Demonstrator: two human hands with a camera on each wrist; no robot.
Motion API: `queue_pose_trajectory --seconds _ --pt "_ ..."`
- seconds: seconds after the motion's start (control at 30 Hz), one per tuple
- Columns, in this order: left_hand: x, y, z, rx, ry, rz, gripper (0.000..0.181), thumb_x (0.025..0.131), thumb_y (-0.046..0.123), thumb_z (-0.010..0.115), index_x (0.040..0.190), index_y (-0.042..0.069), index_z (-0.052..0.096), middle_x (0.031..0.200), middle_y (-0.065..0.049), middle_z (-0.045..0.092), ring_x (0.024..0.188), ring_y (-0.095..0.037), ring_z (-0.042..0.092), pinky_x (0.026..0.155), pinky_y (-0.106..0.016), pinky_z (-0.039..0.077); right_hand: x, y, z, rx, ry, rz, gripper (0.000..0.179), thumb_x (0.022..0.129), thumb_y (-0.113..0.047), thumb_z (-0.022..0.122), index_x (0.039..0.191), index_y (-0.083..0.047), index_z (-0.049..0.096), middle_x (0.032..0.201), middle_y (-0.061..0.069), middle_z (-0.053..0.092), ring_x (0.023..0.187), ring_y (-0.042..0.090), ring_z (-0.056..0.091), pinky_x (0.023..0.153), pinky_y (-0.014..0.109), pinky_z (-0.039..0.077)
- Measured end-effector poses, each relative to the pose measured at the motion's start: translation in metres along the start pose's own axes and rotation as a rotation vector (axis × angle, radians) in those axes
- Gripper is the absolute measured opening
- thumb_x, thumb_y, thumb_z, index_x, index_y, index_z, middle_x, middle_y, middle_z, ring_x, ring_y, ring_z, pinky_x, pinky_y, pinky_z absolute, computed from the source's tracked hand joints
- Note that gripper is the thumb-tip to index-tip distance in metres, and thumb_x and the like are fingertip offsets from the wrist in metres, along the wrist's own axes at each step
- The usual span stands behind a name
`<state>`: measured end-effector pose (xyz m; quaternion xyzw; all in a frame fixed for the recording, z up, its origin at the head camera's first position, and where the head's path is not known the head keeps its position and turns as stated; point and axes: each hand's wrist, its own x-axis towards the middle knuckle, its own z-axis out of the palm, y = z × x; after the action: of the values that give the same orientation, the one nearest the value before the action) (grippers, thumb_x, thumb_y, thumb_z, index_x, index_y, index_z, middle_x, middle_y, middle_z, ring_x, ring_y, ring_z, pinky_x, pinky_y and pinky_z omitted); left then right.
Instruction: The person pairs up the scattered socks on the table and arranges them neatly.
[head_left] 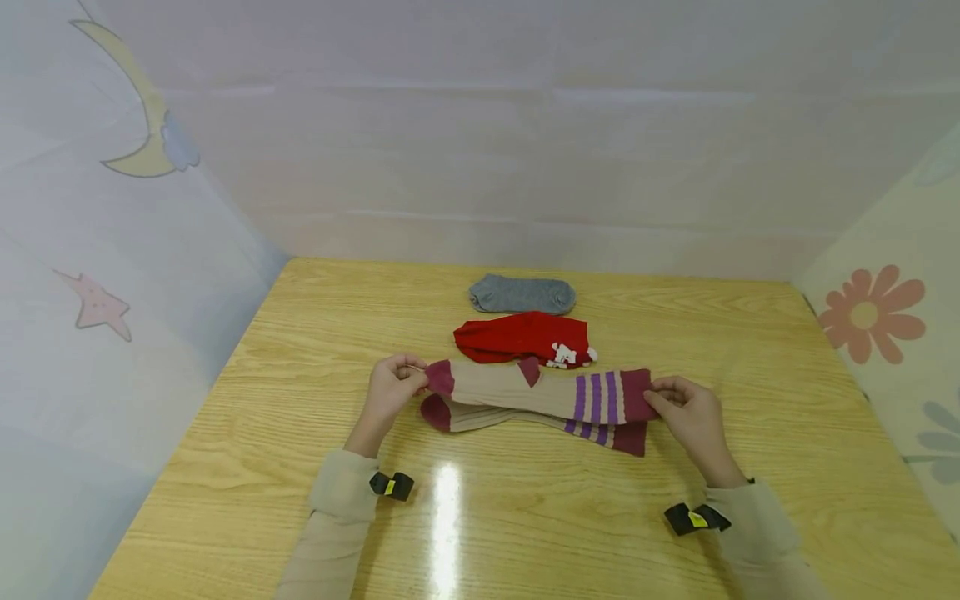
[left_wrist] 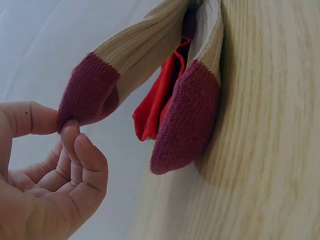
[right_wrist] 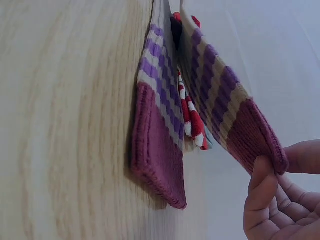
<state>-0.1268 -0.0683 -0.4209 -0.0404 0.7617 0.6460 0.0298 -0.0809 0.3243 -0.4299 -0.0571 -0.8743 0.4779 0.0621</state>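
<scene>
Stretched between both hands is a long beige sock (head_left: 487, 382) with maroon toe, heel and cuff and purple stripes. My left hand (head_left: 392, 390) pinches its maroon toe (left_wrist: 90, 90) between thumb and fingertip. The cuff (right_wrist: 255, 137) at the other end is pinched by my right hand (head_left: 688, 417). A matching sock (head_left: 480, 417) lies on the table just beneath, its middle partly hidden by the held one. Both wrist views show the held sock raised off the table, with a gap between the two.
Behind the held sock lies red socks (head_left: 517, 335) with a white animal figure at one end. Farther back are grey socks (head_left: 522, 295), close to the table's far edge. The wooden table (head_left: 300, 517) is bordered by pale printed cloth walls (head_left: 480, 167).
</scene>
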Motion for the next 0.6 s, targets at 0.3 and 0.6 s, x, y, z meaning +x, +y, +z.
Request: queue_pose_trajectory --seconds 0.3,0.6 --pt "-0.007 -0.001 -0.002 0.102 -0.070 0.038 0.019 0.074 -0.011 0.054 0.090 -0.008 0.063 0.063 -0.011 0.060 0.057 -0.019 0.056 0.056 -0.033 0.049 -0.004 -0.003 -0.002 -0.003 -0.059 0.044 0.024 0.086 -0.009 0.062 0.100 0.011 0.059 0.076 0.012 0.063 0.057 0.009 0.055 0.052 0.028 0.049" --pt "-0.014 -0.002 -0.007 0.258 -0.144 0.030 0.016 0.072 -0.009 0.057 0.087 -0.003 0.056 0.058 -0.012 0.060 0.050 -0.019 0.053 0.048 -0.029 0.042 -0.008 -0.007 -0.005 -0.039 -0.191 0.138 0.027 0.085 -0.006 0.059 0.102 0.015 0.053 0.075 0.013 0.062 0.056 0.016 0.058 0.052 0.030 0.050"
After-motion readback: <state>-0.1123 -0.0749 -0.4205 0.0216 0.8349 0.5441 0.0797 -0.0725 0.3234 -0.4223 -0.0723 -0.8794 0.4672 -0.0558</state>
